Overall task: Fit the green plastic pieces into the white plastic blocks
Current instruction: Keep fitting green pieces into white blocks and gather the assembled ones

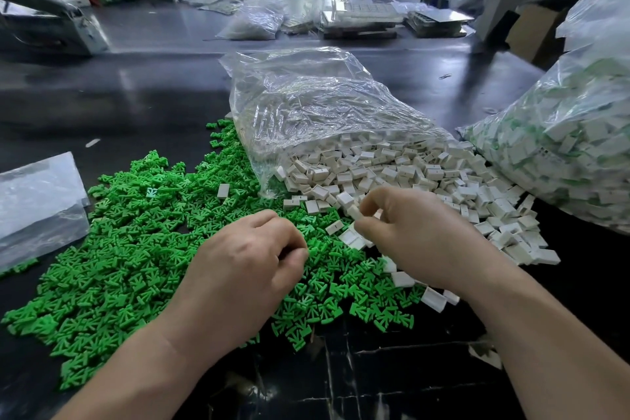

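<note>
A wide heap of green plastic pieces (136, 242) covers the dark table on the left and centre. White plastic blocks (402, 174) spill out of a clear plastic bag (306, 102) lying on its side. My left hand (245, 262) rests over the green heap with its fingers curled; whether it holds a piece is hidden. My right hand (412, 232) pinches one white block (354, 213) between thumb and fingertips, just above the loose blocks.
A large clear bag of fitted white-and-green blocks (562, 153) stands at the right. A flat empty plastic bag (37, 201) lies at the left. More bags, trays and a machine sit on the far side of the black table (375, 378).
</note>
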`<state>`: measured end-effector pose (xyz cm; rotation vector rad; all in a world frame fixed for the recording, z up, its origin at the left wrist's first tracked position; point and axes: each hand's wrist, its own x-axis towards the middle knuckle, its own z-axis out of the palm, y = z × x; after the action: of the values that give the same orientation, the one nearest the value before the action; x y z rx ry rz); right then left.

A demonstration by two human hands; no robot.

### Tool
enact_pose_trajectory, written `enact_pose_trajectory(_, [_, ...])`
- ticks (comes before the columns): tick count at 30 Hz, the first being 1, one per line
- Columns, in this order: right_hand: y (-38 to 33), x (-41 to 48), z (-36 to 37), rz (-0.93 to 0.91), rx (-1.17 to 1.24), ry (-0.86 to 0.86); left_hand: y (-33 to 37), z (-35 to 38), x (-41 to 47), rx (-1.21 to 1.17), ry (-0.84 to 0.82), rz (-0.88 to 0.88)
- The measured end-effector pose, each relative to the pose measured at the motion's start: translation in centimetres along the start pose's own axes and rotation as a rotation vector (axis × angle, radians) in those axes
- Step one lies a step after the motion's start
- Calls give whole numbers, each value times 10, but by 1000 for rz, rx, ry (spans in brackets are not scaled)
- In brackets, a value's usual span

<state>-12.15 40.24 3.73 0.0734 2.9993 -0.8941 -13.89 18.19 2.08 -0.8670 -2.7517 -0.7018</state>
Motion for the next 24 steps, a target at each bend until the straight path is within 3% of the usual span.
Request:
enact_pose_trajectory(3, [0,1,-2,33,304,-37,1,-1,-1,-164,18,-86])
enact_pose_trajectory(6, [-6,2,-5,124,780,-140,2,-8,-2,-447,38,-172])
enact_pose_trajectory(9, [-11,2,-4,124,1008,-223,5,-13,-1,-673,42,-256])
enact_pose_trajectory(18, [-13,2,8,67,1175,-379,14,-9,1,-1094,88,-290])
enact_pose_trajectory(24, [-17,3,11,76,1213,-367,9,-4,1,-1073,166,-308])
